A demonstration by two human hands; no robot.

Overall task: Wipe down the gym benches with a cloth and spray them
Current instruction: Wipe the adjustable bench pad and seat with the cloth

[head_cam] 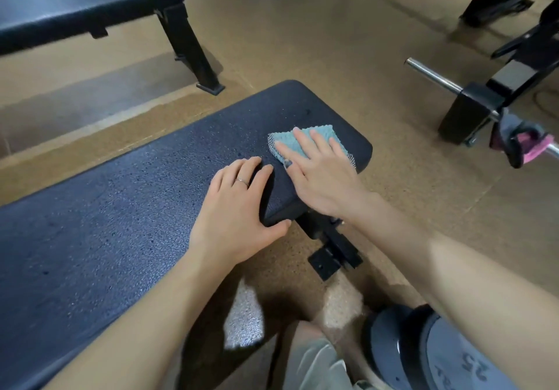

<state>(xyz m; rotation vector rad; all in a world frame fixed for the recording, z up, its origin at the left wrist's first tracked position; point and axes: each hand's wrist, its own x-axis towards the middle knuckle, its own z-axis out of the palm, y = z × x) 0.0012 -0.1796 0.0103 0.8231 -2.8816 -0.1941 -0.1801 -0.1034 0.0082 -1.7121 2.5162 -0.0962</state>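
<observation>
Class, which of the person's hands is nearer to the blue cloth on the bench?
Right. The right hand presses flat on the blue cloth; the left hand rests on the bench edge beside it, not touching the cloth.

We see open pad on the bench [106,202] stretching away to our left; both hands crowd its right end. To the right, a steel bar [435,79] juts toward us, weight plates [423,356] sit below, and a second bench [84,5] stands beyond open floor [302,42]
</observation>
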